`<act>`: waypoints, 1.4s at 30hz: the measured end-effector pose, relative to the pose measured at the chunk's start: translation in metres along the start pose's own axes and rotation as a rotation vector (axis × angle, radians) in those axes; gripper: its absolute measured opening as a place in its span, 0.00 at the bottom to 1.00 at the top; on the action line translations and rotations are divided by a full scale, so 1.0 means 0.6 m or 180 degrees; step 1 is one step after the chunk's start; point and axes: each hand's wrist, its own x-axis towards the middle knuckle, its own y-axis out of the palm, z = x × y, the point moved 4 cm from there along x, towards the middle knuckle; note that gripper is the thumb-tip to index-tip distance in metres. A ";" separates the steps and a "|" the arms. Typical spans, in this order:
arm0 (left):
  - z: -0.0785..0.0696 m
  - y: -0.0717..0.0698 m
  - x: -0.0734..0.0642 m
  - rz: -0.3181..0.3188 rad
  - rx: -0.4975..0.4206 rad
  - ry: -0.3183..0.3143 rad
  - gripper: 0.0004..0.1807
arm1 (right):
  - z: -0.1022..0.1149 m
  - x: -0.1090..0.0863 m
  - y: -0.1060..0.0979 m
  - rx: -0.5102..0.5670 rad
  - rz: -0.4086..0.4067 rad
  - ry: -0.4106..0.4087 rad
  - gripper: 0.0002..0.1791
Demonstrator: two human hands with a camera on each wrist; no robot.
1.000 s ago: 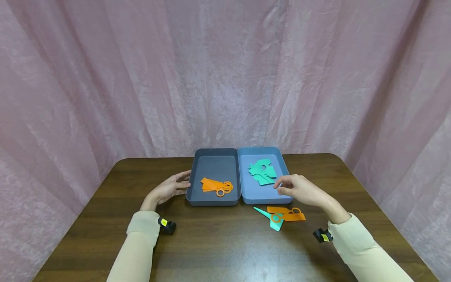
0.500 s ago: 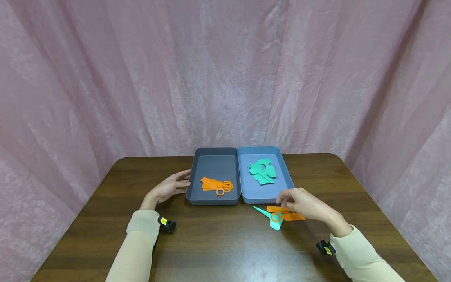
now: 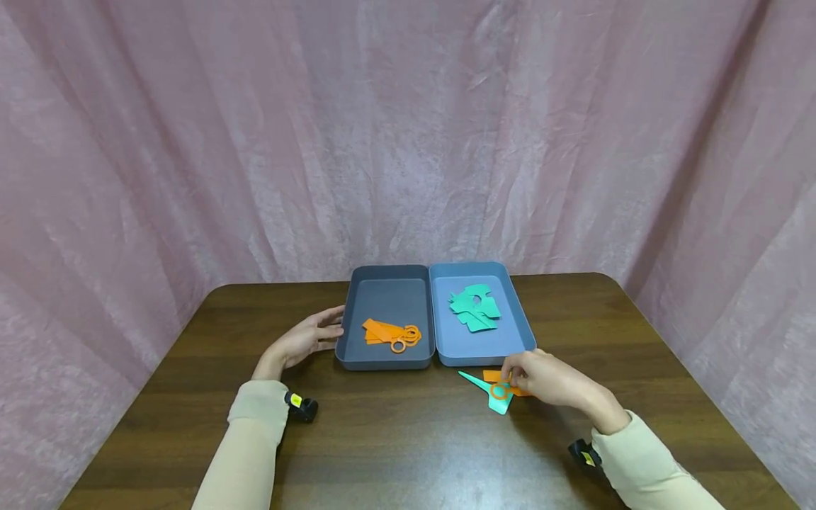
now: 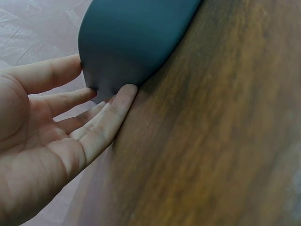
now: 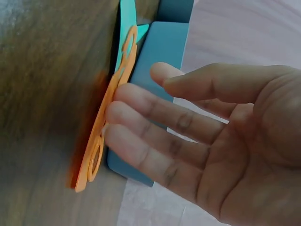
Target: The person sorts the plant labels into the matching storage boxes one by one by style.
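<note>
My left hand [image 3: 306,340] rests its outstretched fingers against the left side of the dark grey tray [image 3: 390,297]. In the left wrist view those fingertips [image 4: 126,94] touch the tray's wall. On the table before the blue tray [image 3: 454,346], my right hand [image 3: 551,379] reaches down over flat orange cut-out pieces [image 3: 491,376] with ring-shaped ends. Its fingertips [image 5: 123,108] touch or nearly touch them in the right wrist view, while the thumb stays apart. Partly under the orange pieces lies a pointed green cut-out piece [image 3: 500,405]. The hand hides part of the orange pieces.
Several orange pieces [image 3: 385,332] lie stacked in the dark grey tray. Several green pieces [image 3: 474,308] are heaped in the blue tray. The trays stand side by side on a brown wooden table [image 3: 382,439], with a pink curtain [image 3: 408,142] behind.
My right hand has moved from above the blue tray's near right corner down toward me, onto the orange pieces. My left hand has stayed at the dark grey tray.
</note>
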 end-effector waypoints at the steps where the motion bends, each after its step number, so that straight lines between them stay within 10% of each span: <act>1: 0.000 0.000 0.000 -0.0002 -0.0006 -0.0011 0.38 | 0.001 -0.001 0.001 -0.0045 0.0002 0.0037 0.11; 42: -0.002 0.001 0.000 0.0082 -0.0024 0.0054 0.37 | 0.008 0.001 0.026 -0.1132 -0.0303 -0.0088 0.17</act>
